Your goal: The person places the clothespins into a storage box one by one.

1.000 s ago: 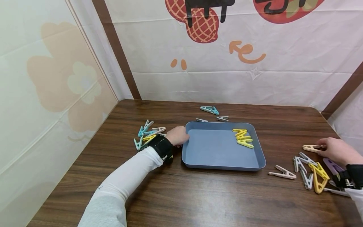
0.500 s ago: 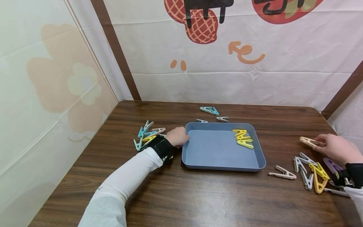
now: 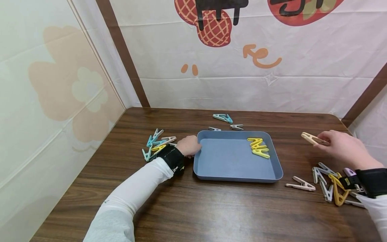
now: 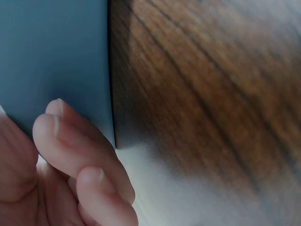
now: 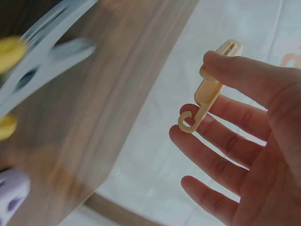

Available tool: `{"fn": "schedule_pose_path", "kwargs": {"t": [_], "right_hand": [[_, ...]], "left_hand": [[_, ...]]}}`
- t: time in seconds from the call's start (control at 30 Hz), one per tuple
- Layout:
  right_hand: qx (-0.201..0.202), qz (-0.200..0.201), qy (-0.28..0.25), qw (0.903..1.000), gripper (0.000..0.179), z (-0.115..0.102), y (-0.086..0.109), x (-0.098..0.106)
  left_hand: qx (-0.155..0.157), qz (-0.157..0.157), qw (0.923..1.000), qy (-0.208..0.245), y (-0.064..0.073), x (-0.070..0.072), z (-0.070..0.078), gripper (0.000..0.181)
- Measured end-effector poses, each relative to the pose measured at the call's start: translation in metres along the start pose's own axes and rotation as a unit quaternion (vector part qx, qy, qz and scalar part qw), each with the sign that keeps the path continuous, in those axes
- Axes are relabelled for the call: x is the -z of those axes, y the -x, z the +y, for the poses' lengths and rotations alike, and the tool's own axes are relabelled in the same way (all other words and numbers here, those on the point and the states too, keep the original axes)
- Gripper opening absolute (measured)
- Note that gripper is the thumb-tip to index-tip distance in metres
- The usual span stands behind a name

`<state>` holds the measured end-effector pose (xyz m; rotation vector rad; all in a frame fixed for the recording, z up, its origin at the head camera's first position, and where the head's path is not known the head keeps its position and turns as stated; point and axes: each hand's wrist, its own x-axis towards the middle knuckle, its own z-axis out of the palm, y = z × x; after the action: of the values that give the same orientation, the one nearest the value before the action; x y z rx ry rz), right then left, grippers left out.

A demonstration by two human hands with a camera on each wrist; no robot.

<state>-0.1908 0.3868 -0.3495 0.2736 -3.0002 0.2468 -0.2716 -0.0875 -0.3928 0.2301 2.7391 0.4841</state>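
My right hand pinches a cream clothespin between thumb and fingers, raised above the table to the right of the tray. In the right wrist view the clothespin shows a small hook at one end. My left hand grips the left side of the blue-grey tray. Up close in the left wrist view, curled fingers lie against the tray's outer wall. Several yellow clothespins lie in a column along the tray's right side.
Below my right hand lies a pile of grey, yellow and purple clothespins. A pale pink clothespin lies nearer the tray. Mixed clothespins are at left beside my left wrist. Blue and grey ones lie behind the tray.
My right hand has lifted the cream clothespin off the table and carried it leftward, toward the tray. My left hand and the tray have stayed in place.
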Motion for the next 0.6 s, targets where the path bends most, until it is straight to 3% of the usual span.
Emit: {"fn": "schedule_pose_path", "kwargs": {"t": [0.33, 0.6], "right_hand": [[0.072, 0.054, 0.021, 0.9957, 0.031, -0.050, -0.005, 0.004], [0.118, 0.070, 0.029, 0.9902, 0.032, -0.082, -0.009, 0.002]], "left_hand": [[-0.001, 0.000, 1.0000, -0.002, 0.000, 0.000, 0.001, 0.036], [0.000, -0.001, 1.0000, -0.004, 0.001, 0.001, 0.001, 0.036]]}}
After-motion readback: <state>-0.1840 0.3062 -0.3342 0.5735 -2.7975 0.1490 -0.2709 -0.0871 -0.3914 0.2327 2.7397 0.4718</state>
